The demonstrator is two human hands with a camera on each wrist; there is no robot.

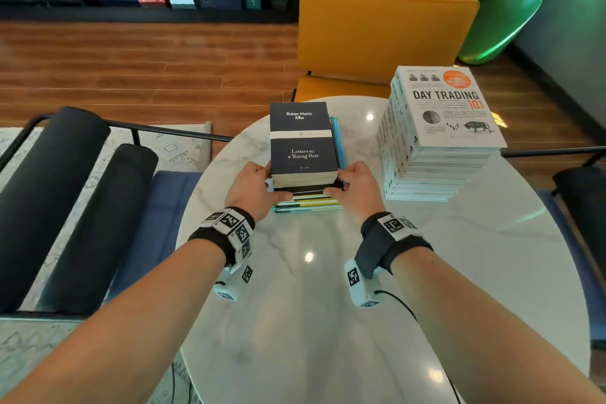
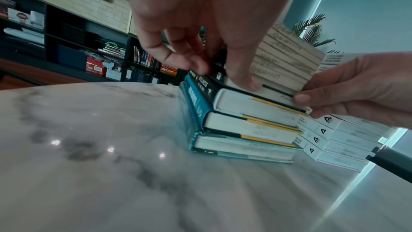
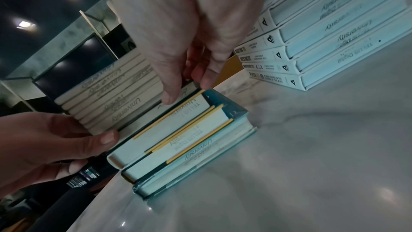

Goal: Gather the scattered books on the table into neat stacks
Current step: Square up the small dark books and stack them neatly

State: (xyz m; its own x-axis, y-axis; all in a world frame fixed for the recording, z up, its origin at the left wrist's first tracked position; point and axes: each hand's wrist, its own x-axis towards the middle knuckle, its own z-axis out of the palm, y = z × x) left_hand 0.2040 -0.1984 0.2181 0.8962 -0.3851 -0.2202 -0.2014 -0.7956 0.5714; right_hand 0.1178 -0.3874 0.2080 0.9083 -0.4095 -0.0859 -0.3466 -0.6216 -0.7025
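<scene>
From the head camera, a bundle of slim paperbacks [image 1: 303, 141], topped by a dark cover, sits on a short pile of larger hardbacks [image 1: 308, 203] near the middle of the round marble table [image 1: 295, 305]. The bundle's long axis runs from 6 to 12 o'clock, away from the person. The left hand [image 1: 254, 188] clasps its near corner from 9 o'clock and the right hand [image 1: 355, 187] from 3 o'clock, fingers curled round the lower books on each side. Both hands are equally near, so the coming move looks like a two-handed squaring or setting down. At 2 o'clock a tall white stack [image 1: 436, 138] stands apart, already neat. A yellow chair [image 1: 383, 33] is behind the table at 12 o'clock; nothing blocks the hands.

The left wrist camera shows the left fingers [image 2: 243, 75] pinching the bundle's [image 2: 287, 59] left edge, thumb on the page edges just above the top hardback [image 2: 245, 101]. The right fingers [image 2: 312, 100] press the opposite corner. The three hardbacks below are stepped, not flush.

In the right wrist view the right fingers [image 3: 171, 94] grip the bundle's [image 3: 116, 101] right side where it meets the hardbacks [image 3: 178, 140], and the left thumb [image 3: 107, 137] holds the far corner. The white stack [image 3: 323, 41] lies at 2 o'clock, well apart.
</scene>
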